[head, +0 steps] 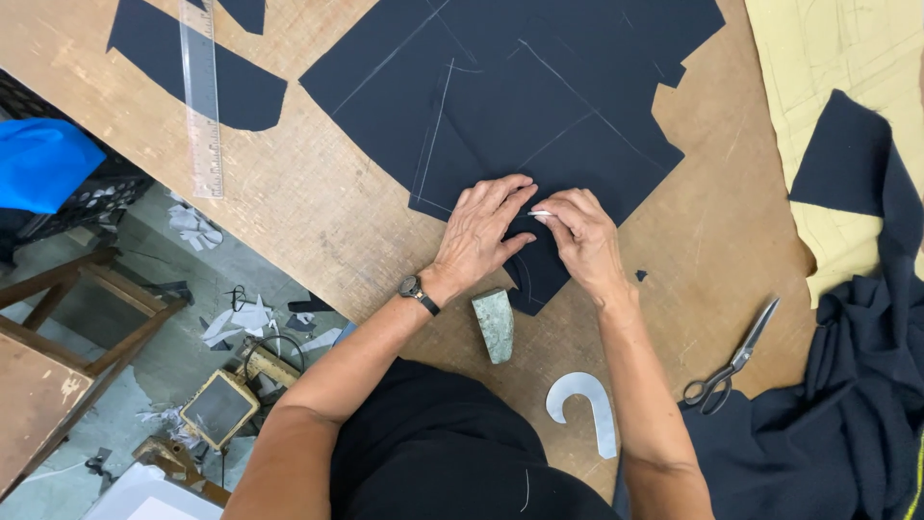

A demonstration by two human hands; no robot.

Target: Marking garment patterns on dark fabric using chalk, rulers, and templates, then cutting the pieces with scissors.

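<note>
Left hand (481,231): flat, fingers spread, pressing on the fabric (510,106); grips nothing.
Right hand (582,241): fingers pinched on a thin white chalk (539,213), tip on the fabric.
Counts: two hands, one chalk, one ruler (201,96), one scissors (731,361), one grey block (495,325), one white curve (587,409).
Fabric: dark navy, flat cut pieces overlapping, white chalk lines, mid-table (318,212) ahead of the person.
Scissors: right, beside a heaped dark cloth (847,385).
</note>
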